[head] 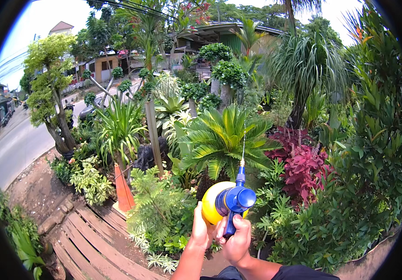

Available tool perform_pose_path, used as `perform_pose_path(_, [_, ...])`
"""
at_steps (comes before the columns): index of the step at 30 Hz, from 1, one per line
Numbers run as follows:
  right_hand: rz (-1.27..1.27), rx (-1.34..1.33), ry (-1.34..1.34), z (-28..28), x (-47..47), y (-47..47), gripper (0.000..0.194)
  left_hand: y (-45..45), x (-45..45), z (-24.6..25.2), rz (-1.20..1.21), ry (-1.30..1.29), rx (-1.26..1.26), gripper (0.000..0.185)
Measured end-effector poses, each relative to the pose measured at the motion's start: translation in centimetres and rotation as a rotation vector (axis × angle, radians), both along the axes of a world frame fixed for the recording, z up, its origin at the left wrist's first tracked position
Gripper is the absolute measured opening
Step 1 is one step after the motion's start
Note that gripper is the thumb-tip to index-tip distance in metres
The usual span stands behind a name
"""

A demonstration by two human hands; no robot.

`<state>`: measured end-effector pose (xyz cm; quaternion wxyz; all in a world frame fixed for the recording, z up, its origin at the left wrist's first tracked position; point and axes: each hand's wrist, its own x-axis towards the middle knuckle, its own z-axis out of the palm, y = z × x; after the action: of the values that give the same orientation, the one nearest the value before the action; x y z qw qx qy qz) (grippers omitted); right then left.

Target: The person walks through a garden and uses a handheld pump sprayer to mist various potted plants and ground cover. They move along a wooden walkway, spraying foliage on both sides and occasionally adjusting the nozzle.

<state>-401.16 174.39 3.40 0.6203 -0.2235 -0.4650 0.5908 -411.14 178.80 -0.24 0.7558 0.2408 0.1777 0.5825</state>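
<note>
A pump spray bottle with a yellow tank [212, 202] and a blue spray head [245, 198] is held up before me. My left hand [201, 225] supports the tank from its left and lower side. Wrapped around the blue handle below the head is my right hand [235, 236]. From the nozzle [242, 163] a thin stream of water rises towards a sago palm [227, 140] with green and yellow fronds. Dark red coleus plants [304, 171] grow to the right of the bottle.
Wooden planks [92, 241] lie on the ground at lower left, beside an orange traffic cone [123, 189]. A wooden post [154, 136] stands among the plants. Dense leafy shrubs [355, 210] fill the right side. A paved road [29, 143] runs along the left.
</note>
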Motion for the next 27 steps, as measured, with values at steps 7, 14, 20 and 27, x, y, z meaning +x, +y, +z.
perform_pose_path(7, [-0.007, -0.019, -0.014, 0.3, -0.5, -0.2, 0.051, 0.0, -1.5, -0.1, -0.105, -0.093, 0.107, 0.066])
perform_pose_path(14, [0.06, 0.034, -0.017, -0.4, -0.8, -0.5, 0.051, 1.3, -3.3, -2.8, -0.217, -0.204, 0.231, 0.06])
perform_pose_path(20, [0.075, 0.017, -0.016, -0.6, -0.9, -0.6, 0.05, 0.6, -2.2, -1.3, 0.168, -0.081, -0.109, 0.067])
perform_pose_path(27, [0.093, 0.007, -0.048, -0.9, -1.5, -1.1, 0.053, 0.1, -3.1, -1.0, 0.168, -0.085, -0.082, 0.064])
